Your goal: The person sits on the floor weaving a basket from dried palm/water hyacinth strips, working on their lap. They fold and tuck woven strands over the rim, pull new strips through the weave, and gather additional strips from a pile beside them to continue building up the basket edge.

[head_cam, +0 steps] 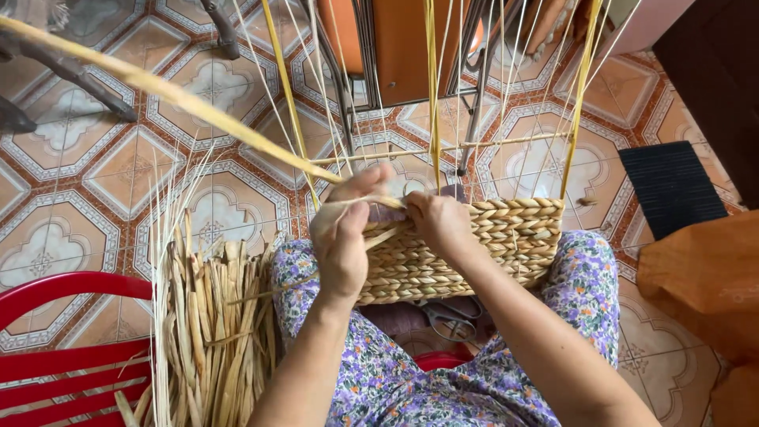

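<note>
- Weaving step in hand, by the look of it: both hands meet at the top edge of a half-built woven basket (482, 249) that rests on the person's lap, floral trousers (427, 379) beneath.
- Left hand (341, 229) sits at nine o'clock of the basket, fingers pinched together on a long pale fibre strand (182, 99) that runs off toward ten o'clock, up and away over the tiled floor (103, 182).
- Right hand (439, 221) is just beside it, at about twelve o'clock of the woven rows, fingers curled together and pressing on the rim; what they grip underneath is hidden.
- Thin upright stakes (432, 87) rise from the basket toward twelve o'clock, a cross-stick tying them.
- A bundle of dried fibre (213, 332) stands at eight o'clock, touching the left knee, beside a red chair (63, 348).
- Scissors (447, 320) lie in the lap at six o'clock of the basket.
- My read: the next move calls for threading the strand between stakes and pulling it snug without slackening the row.
</note>
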